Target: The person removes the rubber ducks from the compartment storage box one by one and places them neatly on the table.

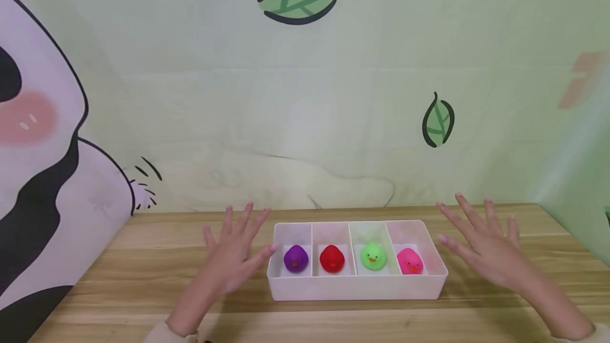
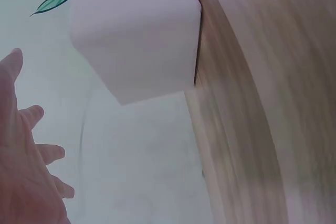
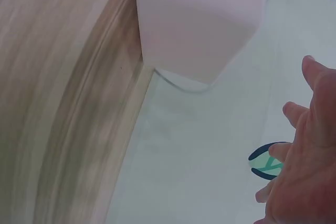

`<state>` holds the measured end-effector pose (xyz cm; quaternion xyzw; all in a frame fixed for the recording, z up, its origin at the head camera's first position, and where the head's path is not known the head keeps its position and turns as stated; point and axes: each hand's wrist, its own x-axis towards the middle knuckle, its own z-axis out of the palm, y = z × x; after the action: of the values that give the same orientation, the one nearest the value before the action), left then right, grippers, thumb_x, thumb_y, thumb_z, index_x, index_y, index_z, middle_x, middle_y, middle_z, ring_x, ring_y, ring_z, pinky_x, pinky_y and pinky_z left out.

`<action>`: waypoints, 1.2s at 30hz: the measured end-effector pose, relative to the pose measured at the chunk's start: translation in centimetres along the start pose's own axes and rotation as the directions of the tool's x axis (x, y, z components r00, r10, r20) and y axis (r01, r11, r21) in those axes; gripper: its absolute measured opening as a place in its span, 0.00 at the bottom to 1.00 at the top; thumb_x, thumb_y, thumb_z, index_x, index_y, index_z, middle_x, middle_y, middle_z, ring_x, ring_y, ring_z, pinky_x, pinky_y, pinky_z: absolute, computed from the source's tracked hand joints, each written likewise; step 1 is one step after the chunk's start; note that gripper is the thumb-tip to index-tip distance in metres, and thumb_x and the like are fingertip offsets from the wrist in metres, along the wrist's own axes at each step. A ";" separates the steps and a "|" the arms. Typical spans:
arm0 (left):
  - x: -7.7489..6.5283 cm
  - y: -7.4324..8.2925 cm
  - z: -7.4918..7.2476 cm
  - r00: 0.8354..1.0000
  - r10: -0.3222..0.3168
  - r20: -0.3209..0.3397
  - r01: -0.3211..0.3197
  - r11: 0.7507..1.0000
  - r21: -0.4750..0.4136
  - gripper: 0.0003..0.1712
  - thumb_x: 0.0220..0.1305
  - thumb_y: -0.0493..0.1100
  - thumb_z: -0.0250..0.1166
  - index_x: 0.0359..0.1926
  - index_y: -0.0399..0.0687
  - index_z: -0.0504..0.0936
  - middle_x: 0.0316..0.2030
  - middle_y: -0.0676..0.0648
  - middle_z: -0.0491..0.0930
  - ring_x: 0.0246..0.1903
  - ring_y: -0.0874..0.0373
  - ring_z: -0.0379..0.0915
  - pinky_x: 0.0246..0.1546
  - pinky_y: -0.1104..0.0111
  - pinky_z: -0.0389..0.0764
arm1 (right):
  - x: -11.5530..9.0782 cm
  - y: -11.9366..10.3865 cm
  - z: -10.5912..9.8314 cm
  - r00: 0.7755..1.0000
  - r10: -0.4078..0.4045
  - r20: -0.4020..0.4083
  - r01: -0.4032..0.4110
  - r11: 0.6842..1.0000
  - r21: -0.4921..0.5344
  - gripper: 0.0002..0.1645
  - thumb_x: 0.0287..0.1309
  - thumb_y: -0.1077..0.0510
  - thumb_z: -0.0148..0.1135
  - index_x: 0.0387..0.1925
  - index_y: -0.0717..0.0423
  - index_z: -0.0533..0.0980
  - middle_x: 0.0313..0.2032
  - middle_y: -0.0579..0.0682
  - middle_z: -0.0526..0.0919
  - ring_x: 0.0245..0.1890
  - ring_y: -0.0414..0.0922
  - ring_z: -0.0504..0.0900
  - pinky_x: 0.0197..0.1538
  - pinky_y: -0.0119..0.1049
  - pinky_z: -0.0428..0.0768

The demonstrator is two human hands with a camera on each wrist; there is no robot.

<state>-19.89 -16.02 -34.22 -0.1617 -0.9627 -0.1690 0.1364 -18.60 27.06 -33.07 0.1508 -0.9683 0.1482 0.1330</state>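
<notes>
In the head view, a white, rectangular, open-topped plastic-looking tray (image 1: 357, 288) is standing on a wood-grain tabletop (image 1: 143, 269) between the two hands. It is probably handling as a light, fairly stiff piece, perhaps a little slippery on its smooth sides, and its short end walls are offering the best hold, one palm to each, with the base kept level. The small toy ducks inside are looking soft, rubbery, light and hard to break; a gentle pinch round the body from above is seeming right for them. Running from left to right, a purple duck (image 1: 296, 259), a red duck (image 1: 332, 259), a light-green duck (image 1: 373, 256) and a bright pink duck (image 1: 410, 261) are sitting one to a compartment, the last two showing orange beaks. The left hand (image 1: 233, 258) and the right hand (image 1: 493, 255) are hovering beside opposite ends, fingers spread wide, holding nothing. In the left wrist view, the tray's plain pale walls are meeting at a rounded corner, and the left fingers are fanning out apart from them. In the right wrist view, the other end is showing equally blank, the right fingers spreading well clear.
</notes>
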 end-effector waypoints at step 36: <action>1.5 2.0 2.8 0.998 -0.044 0.040 0.059 0.690 -0.722 0.33 0.50 0.42 0.70 0.58 0.45 0.70 0.55 0.44 0.72 0.55 0.47 0.66 0.48 0.49 0.72 | 0.8 0.1 2.7 0.995 -0.039 0.090 -0.016 0.843 0.537 0.37 0.65 0.54 0.49 0.70 0.46 0.46 0.68 0.65 0.43 0.64 0.70 0.42 0.50 0.75 0.50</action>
<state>-21.07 -12.81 -35.71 -0.1768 -0.8242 -0.5358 0.0476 -19.90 26.07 -35.33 0.1949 -0.8925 0.4050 0.0388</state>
